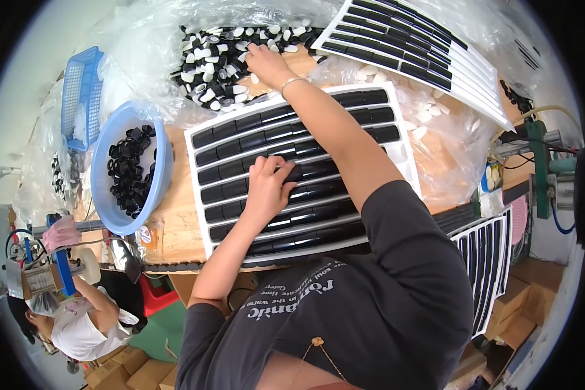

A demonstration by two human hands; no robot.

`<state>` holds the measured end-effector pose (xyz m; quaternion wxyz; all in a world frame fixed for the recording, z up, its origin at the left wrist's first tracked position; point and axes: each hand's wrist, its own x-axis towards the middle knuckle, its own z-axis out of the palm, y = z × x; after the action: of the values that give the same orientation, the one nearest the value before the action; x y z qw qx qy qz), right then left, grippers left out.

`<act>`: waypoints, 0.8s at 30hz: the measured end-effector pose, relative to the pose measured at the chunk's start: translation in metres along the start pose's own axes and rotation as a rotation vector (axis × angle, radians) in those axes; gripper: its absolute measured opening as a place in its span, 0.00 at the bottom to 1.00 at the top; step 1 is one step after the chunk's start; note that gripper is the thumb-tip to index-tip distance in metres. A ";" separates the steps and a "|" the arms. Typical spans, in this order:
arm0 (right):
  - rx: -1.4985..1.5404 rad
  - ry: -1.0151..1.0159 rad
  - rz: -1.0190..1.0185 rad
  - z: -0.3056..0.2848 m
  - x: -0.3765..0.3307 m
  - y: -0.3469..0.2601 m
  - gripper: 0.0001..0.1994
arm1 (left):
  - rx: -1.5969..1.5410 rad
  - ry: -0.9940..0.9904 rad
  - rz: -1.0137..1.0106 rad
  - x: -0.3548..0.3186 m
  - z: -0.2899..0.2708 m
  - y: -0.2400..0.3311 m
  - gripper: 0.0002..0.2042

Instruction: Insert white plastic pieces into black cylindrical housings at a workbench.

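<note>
A white tray point(403, 149) lies before me on the wooden table, its curved rows filled with glossy black pieces point(315, 190). Over the middle rows rests my left hand point(266, 188), touching the black pieces, with a gap between thumb and forefinger. My right arm crosses above the tray. At its end my right hand point(267, 65) reaches into a heap of small black and white oval pieces point(208, 68), its fingers bent together. The fingertips are partly hidden among the heap, and what they pinch cannot be made out.
A blue basin point(164, 175) of black parts stands at left, beside a blue basket point(71, 97). Another partly filled white tray point(477, 81) lies at far right, near clear plastic sheeting point(143, 39). A machine point(542, 169) stands right; another person point(88, 325) works at lower left.
</note>
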<state>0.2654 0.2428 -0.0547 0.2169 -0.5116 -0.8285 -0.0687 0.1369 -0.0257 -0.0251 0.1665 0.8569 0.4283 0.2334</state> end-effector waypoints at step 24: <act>1.007 0.083 0.570 -0.183 -0.238 -0.013 0.06 | -0.098 -0.191 0.306 0.038 0.005 0.006 0.21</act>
<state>0.3977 -0.0198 0.0086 0.4756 -0.5453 -0.5793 0.3753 0.1639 0.0012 -0.0166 0.2108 0.9212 0.2634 0.1940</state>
